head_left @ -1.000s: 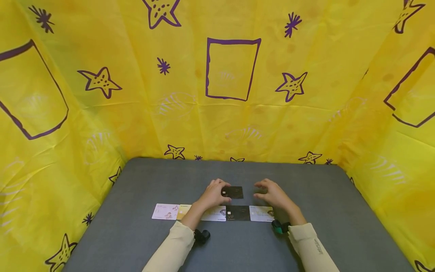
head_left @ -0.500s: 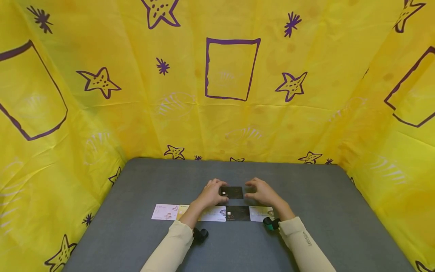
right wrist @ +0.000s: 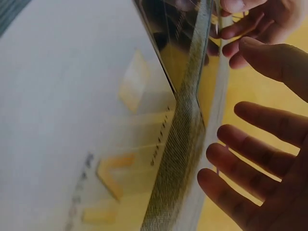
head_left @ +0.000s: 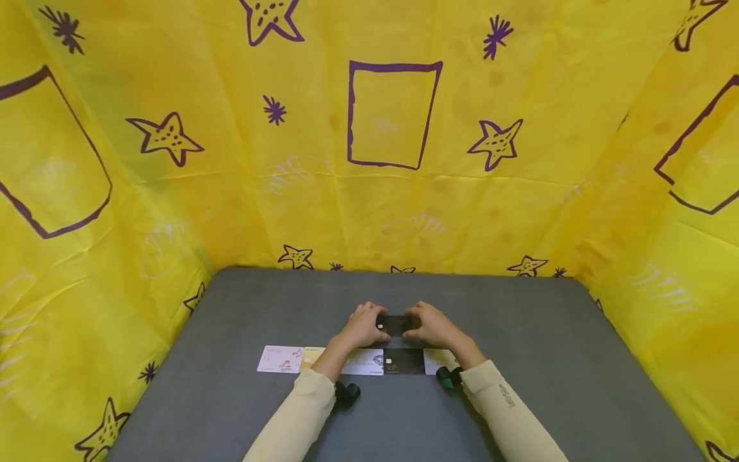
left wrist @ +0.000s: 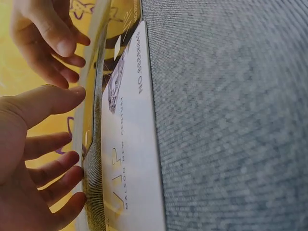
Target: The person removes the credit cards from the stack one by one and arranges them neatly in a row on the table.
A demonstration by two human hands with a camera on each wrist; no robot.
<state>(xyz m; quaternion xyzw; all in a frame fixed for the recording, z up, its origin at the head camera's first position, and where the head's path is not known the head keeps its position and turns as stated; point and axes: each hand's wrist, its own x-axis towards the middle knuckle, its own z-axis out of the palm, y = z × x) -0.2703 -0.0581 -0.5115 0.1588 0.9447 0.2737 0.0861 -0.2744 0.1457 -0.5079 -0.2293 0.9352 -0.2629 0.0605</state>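
Observation:
A black card with a light chip (head_left: 394, 325) lies on the grey table, apart from and behind a row of cards. My left hand (head_left: 364, 327) reaches around its left end, thumb at the near edge and fingers at the far edge. At the right end my right hand (head_left: 434, 326) does the same from the other side, covering that part of the card. In the left wrist view, the left fingers (left wrist: 61, 178) are spread and loosely bent, with fingertips right at the card's edge. The right fingers (right wrist: 250, 159) are likewise spread apart in the right wrist view.
In front of the hands runs a row: a pink-patterned card (head_left: 280, 359), a yellow card (head_left: 312, 354), a white card (head_left: 364, 363), a black VIP card (head_left: 403, 362) and another pale card (head_left: 436, 361), partly hidden by the right wrist. Yellow patterned cloth (head_left: 392, 212) encloses the table.
My right hand has moved left, from beyond the rear black card to its right end. The left hand stays at the left end, nearly still. The cards keep their places.

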